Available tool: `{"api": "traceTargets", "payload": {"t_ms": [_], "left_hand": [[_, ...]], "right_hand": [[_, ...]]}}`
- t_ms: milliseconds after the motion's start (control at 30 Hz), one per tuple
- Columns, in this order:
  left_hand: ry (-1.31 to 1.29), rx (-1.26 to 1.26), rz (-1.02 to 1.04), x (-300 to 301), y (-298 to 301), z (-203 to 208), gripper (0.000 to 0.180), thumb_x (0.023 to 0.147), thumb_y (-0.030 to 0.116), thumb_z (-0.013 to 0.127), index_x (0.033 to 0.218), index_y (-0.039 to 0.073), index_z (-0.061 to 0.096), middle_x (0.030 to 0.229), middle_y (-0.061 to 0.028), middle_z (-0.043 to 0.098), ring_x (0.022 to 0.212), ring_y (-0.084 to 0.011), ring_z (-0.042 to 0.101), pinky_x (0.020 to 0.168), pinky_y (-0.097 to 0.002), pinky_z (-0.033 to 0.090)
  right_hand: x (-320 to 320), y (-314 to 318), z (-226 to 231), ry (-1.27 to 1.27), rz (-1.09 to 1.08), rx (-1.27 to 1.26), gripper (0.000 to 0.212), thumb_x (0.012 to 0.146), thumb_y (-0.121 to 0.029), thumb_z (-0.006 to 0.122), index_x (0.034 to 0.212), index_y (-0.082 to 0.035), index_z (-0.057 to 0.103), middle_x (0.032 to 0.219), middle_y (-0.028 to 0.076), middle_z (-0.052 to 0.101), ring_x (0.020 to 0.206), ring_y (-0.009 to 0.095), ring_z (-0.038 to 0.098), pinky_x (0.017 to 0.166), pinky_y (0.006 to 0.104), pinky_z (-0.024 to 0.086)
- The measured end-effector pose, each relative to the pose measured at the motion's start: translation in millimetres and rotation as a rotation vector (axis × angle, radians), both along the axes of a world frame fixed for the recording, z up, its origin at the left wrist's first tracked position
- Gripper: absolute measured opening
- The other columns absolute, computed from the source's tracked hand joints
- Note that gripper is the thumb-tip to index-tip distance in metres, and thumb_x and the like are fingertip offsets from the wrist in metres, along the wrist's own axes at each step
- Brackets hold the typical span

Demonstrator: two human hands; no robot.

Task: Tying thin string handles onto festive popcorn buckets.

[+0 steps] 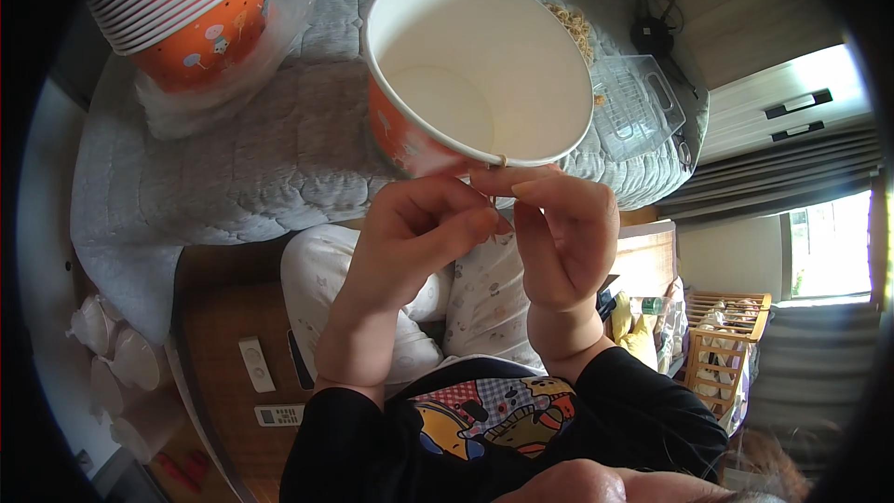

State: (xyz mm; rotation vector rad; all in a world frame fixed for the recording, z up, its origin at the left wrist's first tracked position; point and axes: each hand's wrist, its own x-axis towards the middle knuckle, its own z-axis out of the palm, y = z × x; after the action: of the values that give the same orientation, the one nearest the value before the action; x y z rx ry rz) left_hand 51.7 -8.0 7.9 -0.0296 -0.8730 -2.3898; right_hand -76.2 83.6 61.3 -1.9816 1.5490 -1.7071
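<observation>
Pinching something tiny (493, 201) in left hand (410, 231), with right hand (570, 228) close beside, its hold unclear, at the near rim of the orange bucket (396, 135), seemingly for precision!

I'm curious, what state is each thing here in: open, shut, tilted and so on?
Large bucket: open, tilted, nothing visible inside
Bucket stack: nested together
Plastic bag: crumpled around the stack's lower part
Clear plastic case: open or shut unclear
Curtains: parted
Window: uncovered, bright
Left hand: fingers curled, near the large bucket's rim
Right hand: fingers bent, at that rim
</observation>
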Motion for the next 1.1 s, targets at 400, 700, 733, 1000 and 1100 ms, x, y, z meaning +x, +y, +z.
{"api": "traceTargets", "payload": {"t_ms": [400, 700, 733, 1000, 1100], "left_hand": [[-0.098, -0.176, 0.060, 2, 5, 3, 0.011, 0.089, 0.003, 0.066, 0.097, -0.005, 0.070, 0.089, -0.0069, 0.072, 0.075, -0.0036, 0.059, 0.064, -0.0183, 0.047], [-0.064, -0.090, 0.214, -10, 14, 3, 0.013, 0.090, 0.005, 0.069, 0.097, -0.005, 0.072, 0.085, -0.0051, 0.071, 0.076, -0.0043, 0.061, 0.066, -0.0169, 0.047], [-0.076, -0.119, 0.240, -10, 14, 1, 0.013, 0.089, 0.005, 0.069, 0.097, -0.005, 0.072, 0.085, -0.0053, 0.071, 0.075, -0.0046, 0.062, 0.066, -0.0170, 0.048], [-0.094, -0.184, 0.356, -10, 17, 4, 0.013, 0.088, 0.006, 0.072, 0.095, -0.004, 0.072, 0.082, -0.0043, 0.071, 0.072, -0.0036, 0.060, 0.063, -0.0155, 0.045], [-0.117, -0.253, 0.356, -9, 16, 2, 0.012, 0.088, 0.006, 0.072, 0.095, -0.004, 0.072, 0.083, -0.0049, 0.071, 0.070, -0.0023, 0.059, 0.063, -0.0149, 0.045]], "right_hand": [[-1, 0, -2, -0.052, 0.026, -0.001, 0.039, 0.077, 0.021, 0.048, 0.109, 0.000, 0.053, 0.106, 0.020, 0.070, 0.098, 0.028, 0.067, 0.083, 0.0348, 0.054], [-9, 13, -7, 0.264, -0.167, -0.206, 0.028, 0.069, 0.010, 0.070, 0.079, -0.009, 0.052, 0.098, 0.010, 0.073, 0.088, 0.026, 0.064, 0.074, 0.0357, 0.052], [-9, 14, -8, 0.344, -0.185, -0.202, 0.031, 0.069, 0.006, 0.076, 0.079, -0.010, 0.051, 0.096, 0.008, 0.073, 0.088, 0.026, 0.064, 0.072, 0.0354, 0.052], [-5, 9, -15, 0.359, -0.299, -0.257, 0.035, 0.069, 0.001, 0.082, 0.078, -0.012, 0.051, 0.094, 0.004, 0.073, 0.086, 0.024, 0.064, 0.071, 0.0346, 0.052], [-5, 10, -13, 0.331, -0.284, -0.233, 0.034, 0.069, 0.003, 0.081, 0.078, -0.011, 0.052, 0.093, 0.004, 0.074, 0.084, 0.023, 0.061, 0.070, 0.0331, 0.050]]}}
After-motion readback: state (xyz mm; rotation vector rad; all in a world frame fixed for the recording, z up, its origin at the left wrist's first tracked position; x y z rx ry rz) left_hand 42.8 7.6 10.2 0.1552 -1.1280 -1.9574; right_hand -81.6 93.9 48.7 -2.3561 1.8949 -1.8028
